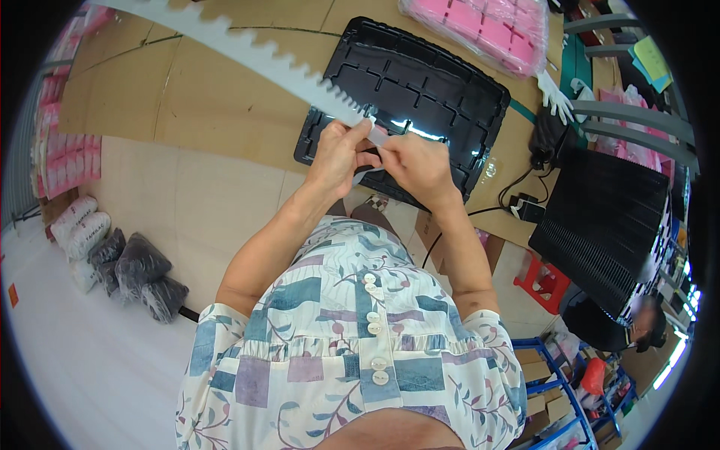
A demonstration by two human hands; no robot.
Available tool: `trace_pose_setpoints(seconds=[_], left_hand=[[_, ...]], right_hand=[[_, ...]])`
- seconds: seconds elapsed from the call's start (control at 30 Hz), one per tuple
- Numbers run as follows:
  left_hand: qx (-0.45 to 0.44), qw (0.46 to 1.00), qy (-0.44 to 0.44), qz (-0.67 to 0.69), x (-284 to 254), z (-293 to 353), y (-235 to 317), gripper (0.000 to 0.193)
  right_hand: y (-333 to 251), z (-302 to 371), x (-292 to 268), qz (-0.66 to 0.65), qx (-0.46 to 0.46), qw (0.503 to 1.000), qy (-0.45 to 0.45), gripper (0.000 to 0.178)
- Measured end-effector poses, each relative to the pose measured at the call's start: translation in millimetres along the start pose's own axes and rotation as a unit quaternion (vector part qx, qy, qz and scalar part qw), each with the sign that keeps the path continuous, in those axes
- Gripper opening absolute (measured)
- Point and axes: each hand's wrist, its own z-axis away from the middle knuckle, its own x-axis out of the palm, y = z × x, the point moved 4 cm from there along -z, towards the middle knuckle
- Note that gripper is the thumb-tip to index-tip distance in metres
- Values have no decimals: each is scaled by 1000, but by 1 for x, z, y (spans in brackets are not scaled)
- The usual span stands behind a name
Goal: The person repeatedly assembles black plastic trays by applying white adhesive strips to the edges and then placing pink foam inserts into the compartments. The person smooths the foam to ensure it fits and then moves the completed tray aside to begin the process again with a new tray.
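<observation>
A long white strip with a row of teeth along one edge (259,64) runs from the upper left down to my hands. My left hand (335,156) pinches it near its lower end, thumb on top. Close beside it, my right hand (420,166) is closed around the very end of the strip, with its fingers curled and partly hidden. Under the strip and beyond my hands lies a shiny black plastic tray (420,86) with moulded ridges, on a cardboard-covered table (225,94).
Pink trays in clear wrap (487,30) lie at the far right, near a white glove (555,97). A black cable and adapter (527,208) sit at the table's right edge, beside a tall black ribbed stack (600,225). A red stool (541,281) and another person (645,322) are right.
</observation>
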Motion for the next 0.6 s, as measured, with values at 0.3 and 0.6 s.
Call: trace_pose_setpoints(seconds=[0.3,0.6], left_hand=[[90,902,-57,-418,-55,32,-7,13],[82,923,-85,-367,-50,35,-21,14]], right_hand=[[83,117,-71,-120,419,878,-198,10],[78,155,-48,144,271,935,-180,9]])
